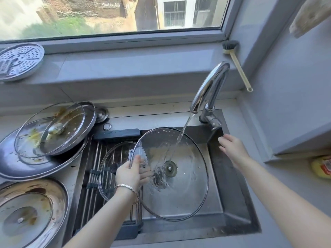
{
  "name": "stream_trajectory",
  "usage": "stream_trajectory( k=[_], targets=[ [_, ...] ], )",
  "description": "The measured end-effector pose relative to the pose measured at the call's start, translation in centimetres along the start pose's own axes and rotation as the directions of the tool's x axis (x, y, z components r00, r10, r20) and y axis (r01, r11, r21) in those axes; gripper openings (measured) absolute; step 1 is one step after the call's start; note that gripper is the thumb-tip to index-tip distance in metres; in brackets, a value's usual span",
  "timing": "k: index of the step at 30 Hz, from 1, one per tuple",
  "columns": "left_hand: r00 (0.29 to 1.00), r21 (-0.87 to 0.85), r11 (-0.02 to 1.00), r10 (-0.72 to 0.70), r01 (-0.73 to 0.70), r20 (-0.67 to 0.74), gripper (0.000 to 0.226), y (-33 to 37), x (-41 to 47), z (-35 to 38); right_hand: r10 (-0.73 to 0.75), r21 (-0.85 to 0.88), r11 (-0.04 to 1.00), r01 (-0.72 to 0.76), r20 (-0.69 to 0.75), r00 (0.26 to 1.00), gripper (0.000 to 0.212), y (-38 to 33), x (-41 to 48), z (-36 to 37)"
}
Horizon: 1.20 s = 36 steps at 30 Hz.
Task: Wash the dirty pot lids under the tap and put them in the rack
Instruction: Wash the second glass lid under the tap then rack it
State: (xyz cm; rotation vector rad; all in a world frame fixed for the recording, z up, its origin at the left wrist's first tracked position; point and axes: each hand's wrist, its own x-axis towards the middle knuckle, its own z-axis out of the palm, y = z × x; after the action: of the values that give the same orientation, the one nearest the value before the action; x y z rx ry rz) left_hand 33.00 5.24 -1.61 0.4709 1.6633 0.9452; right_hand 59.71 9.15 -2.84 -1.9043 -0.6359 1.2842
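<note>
My left hand [131,173] grips the left rim of a large glass pot lid [189,190], holding it tilted over the steel sink [232,190]. Water runs from the chrome tap [208,86] onto the lid's inner face. My right hand [232,147] hovers near the sink's right wall below the tap lever, fingers relaxed, holding nothing. A smaller glass lid [109,169] lies on the roll-up rack [89,185] over the sink's left part. Dirty lids [53,129] are stacked on the counter at left, with another dirty steel lid [30,212] in front of them.
A perforated steamer plate [18,61] leans on the window sill at far left. A dish brush [236,63] hangs at the sill's right corner. A yellow bottle [322,166] sits at the right edge. A round sink fitting [102,114] lies behind the stack.
</note>
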Motion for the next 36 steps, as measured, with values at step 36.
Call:
stream_trajectory(
  k=[36],
  targets=[
    [0.959, 0.262, 0.963, -0.010, -0.067, 0.284, 0.015, 3.3, -7.7, 1.2, -0.230, -0.011, 0.970, 0.242, 0.278, 0.933, 0.014, -2.3, -11.5, 0.9]
  ],
)
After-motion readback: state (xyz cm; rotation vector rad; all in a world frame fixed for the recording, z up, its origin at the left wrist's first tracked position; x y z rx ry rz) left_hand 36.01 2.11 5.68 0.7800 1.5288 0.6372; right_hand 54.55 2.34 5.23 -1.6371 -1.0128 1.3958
